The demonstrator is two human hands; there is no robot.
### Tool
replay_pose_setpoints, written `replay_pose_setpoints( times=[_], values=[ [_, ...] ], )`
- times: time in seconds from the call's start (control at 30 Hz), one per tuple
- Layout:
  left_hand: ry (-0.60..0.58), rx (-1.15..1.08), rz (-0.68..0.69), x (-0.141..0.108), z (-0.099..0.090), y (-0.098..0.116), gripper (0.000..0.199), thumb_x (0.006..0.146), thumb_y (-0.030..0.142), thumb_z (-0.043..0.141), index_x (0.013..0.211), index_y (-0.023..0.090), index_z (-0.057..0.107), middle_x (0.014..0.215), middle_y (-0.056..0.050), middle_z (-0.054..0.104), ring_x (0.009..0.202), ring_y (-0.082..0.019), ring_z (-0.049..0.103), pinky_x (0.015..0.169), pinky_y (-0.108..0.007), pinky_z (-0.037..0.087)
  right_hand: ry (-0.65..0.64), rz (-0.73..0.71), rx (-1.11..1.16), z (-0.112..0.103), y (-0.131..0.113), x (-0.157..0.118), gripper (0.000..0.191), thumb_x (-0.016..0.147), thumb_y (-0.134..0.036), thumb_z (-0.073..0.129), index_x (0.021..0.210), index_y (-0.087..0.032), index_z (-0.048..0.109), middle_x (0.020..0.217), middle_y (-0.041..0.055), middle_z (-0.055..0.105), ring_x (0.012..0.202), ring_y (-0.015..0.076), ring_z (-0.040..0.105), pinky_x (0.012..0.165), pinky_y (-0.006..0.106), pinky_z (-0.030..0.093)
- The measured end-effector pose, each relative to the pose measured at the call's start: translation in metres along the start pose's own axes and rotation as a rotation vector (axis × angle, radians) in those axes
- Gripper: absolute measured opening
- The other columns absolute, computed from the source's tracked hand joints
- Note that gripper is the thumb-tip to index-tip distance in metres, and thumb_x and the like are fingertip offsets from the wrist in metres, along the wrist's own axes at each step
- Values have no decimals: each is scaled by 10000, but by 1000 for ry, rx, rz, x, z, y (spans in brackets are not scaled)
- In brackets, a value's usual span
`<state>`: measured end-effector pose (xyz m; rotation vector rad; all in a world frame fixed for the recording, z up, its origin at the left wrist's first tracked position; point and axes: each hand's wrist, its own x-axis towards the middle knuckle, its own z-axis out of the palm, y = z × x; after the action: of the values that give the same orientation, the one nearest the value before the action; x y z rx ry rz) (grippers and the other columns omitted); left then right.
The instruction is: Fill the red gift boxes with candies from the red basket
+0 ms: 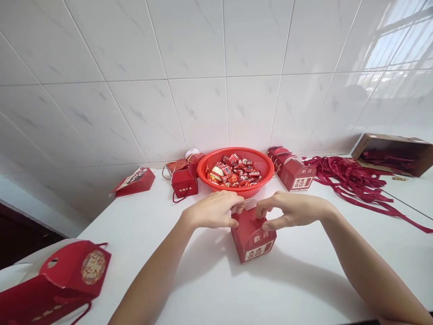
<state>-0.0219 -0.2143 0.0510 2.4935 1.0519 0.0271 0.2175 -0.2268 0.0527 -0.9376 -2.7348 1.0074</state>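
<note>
A small red candy box [249, 234] with pale characters on its front stands upright on the white table, in front of the basket. My left hand [216, 210] is at its upper left edge, thumb on the near side and fingers curled behind. Over the upper right edge, my right hand [287, 210] has its thumb near the front panel and its fingers bent down onto the top. Both hands are closed on the box. Part of a pale, translucent flap [250, 204] shows behind the box top. What the box contains is hidden.
Behind stands a red plastic basket [203, 169] of wrapped candies [237, 170]. Other red boxes [297, 174] flank it. Dark red ribbons [352, 178] lie at right beside an open cardboard box [392, 153]. A larger red box [67, 275] sits front left. A tiled wall [203, 108] bounds the back.
</note>
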Motion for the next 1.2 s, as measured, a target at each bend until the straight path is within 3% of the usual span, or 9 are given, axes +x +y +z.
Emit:
replay_pose_setpoints(
  times=[0.1,0.2,0.33,0.53,0.63,0.77,0.9,1.07,1.2],
  values=[
    [10,-48,66,-4,-3,6,180,816,302,624,731,191,511,944,-29,587,827,-179,556,639,-274,370,81,45,-63,3,-1,3,280,917,-335,563,1143,-229,691,980,54,733,815,190,659,701,284,465],
    [2,-106,99,-5,-3,8,294,839,405,640,694,185,509,887,-20,603,777,-164,554,631,-268,368,146,230,-237,9,0,8,155,864,-331,640,933,-204,697,884,70,712,728,203,631,603,288,410],
    [-79,-156,100,-3,4,11,367,817,521,661,703,182,578,756,-10,601,681,-152,549,570,-270,341,69,392,-392,13,3,14,245,862,-428,666,816,-189,642,811,81,676,649,197,594,533,285,332],
    [-98,33,-6,1,12,16,283,799,483,645,824,202,659,875,-37,566,761,-187,551,587,-284,332,64,434,-491,22,-13,10,298,908,-472,616,949,-177,610,772,61,660,661,221,629,540,280,327],
    [-80,72,-97,-1,13,18,251,820,460,612,840,212,639,852,-32,547,764,-196,551,593,-286,336,63,419,-483,41,-29,10,491,897,-637,569,1049,-171,595,828,84,686,715,264,672,571,296,377],
    [-56,55,-91,0,14,18,159,858,378,569,855,227,617,773,-18,578,785,-209,568,601,-280,341,211,491,-551,76,-41,25,597,911,-663,522,1170,-127,551,1034,182,674,841,315,700,624,332,448],
    [-32,52,-79,1,14,16,231,898,399,511,811,212,615,756,-25,621,772,-208,587,605,-279,356,345,556,-527,92,-40,39,481,937,-560,529,1154,-132,544,1012,181,662,835,311,702,633,336,463],
    [-90,47,-75,-9,3,12,393,899,523,528,1143,250,673,1047,-60,654,951,-236,625,715,-288,427,358,634,-482,63,-23,13,418,877,-500,545,1133,-170,579,999,156,684,819,326,702,656,356,441],
    [-103,12,-98,-19,-8,2,517,899,542,537,1327,260,602,1301,-60,628,1173,-262,585,864,-297,453,467,942,-449,21,22,-36,391,887,-482,486,1123,-187,588,1049,163,703,914,344,692,683,372,455]
  ],
)
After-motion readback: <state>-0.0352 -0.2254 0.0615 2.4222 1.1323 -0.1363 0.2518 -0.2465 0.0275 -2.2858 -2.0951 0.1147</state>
